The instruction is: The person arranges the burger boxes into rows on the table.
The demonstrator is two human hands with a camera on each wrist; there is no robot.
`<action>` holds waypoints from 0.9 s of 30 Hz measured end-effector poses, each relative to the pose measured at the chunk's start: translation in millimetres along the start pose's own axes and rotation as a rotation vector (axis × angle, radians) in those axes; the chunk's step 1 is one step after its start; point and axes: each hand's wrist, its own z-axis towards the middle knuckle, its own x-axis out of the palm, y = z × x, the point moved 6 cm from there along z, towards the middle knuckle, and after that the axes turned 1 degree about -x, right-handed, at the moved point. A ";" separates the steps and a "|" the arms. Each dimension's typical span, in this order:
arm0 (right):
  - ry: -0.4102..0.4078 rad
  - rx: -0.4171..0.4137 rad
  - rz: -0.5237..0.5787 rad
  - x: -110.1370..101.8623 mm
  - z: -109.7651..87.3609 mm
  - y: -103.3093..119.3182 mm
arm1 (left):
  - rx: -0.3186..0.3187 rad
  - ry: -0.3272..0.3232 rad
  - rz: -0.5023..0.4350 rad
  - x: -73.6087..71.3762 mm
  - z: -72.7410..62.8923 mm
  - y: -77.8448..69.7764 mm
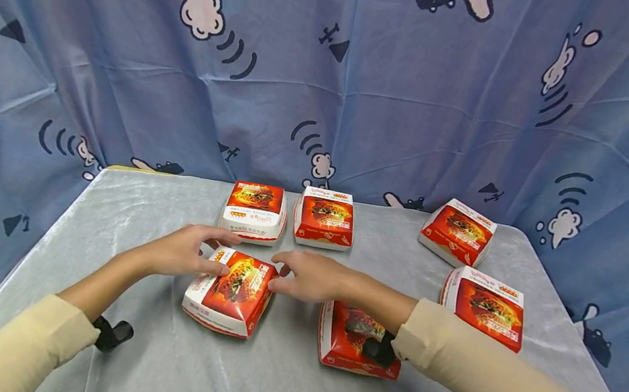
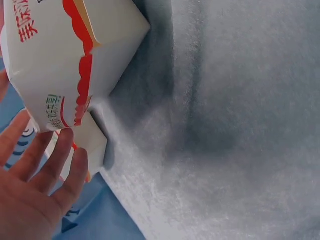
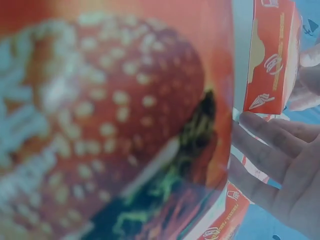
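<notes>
A red and white burger box [image 1: 235, 293] with a burger picture on its lid sits between my two hands, turned at an angle on the table. My left hand [image 1: 184, 252] holds its left far corner, thumb on the lid and other fingers by the back side. In the left wrist view, fingertips [image 2: 65, 134] meet the lower edge of the box [image 2: 50, 65]. My right hand [image 1: 317, 278] grips the right far corner with thumb and fingers. The right wrist view has its fingers [image 3: 265, 150] at the edge of the box's red side [image 3: 272, 75].
Behind the held box stand a white-fronted burger box [image 1: 253, 214] and a red-fronted one [image 1: 324, 221]. Another box [image 1: 351, 357] lies under my right forearm. Two more boxes, one far right [image 1: 458, 231] and one nearer [image 1: 487, 306], rest on the grey cloth-covered table [image 1: 155, 362]. A blue curtain [image 1: 287, 50] hangs behind.
</notes>
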 end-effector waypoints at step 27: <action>0.009 -0.008 0.004 17.3 -6.3 5.0 | -0.008 0.016 0.040 -1.4 0.5 -2.3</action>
